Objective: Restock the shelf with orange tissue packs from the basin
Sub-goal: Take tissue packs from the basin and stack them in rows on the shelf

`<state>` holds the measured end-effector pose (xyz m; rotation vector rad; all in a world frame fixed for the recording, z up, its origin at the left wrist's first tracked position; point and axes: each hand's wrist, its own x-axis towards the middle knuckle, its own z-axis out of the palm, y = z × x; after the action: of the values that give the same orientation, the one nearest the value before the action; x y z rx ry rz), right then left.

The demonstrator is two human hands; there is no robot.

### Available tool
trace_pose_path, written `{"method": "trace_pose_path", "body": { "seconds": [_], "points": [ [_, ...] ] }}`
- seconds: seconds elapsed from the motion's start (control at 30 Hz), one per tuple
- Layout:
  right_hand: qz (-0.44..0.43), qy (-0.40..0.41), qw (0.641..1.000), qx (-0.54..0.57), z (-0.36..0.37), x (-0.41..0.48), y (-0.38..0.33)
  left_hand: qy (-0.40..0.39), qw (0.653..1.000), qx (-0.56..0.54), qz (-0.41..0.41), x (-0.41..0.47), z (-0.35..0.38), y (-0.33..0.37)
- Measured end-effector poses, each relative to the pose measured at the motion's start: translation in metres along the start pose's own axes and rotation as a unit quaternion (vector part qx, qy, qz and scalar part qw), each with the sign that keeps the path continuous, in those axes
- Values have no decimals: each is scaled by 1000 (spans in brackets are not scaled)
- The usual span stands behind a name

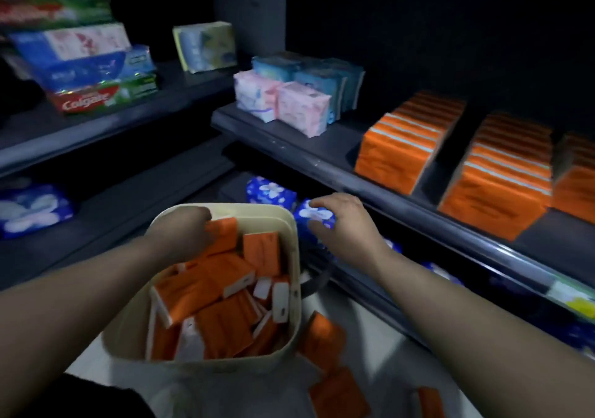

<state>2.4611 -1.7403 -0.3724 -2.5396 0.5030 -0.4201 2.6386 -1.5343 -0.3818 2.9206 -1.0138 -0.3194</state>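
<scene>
A cream basin stands low in the middle, filled with several loose orange tissue packs. My left hand reaches into its far left corner, fingers closed around an orange pack there. My right hand hovers just right of the basin's rim, fingers curled and apart, holding nothing, in front of blue floral packs. On the right shelf stand rows of orange tissue packs, with more rows further right.
Pink and blue packs sit at the shelf's left end. Toothpaste boxes fill the left shelf. Blue floral packs lie on the lower shelf behind the basin. A few orange packs lie on the floor beside the basin.
</scene>
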Motion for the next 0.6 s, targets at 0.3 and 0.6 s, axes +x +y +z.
{"method": "trace_pose_path", "body": {
  "seconds": [0.3,0.6],
  "points": [
    [37,-70,994,68,91,17,-11,-184,981,15,-67,22,86,-64],
    [76,-117,984,113,141,17,-8,-283,957,-4,-65,20,103,-67]
  ]
}}
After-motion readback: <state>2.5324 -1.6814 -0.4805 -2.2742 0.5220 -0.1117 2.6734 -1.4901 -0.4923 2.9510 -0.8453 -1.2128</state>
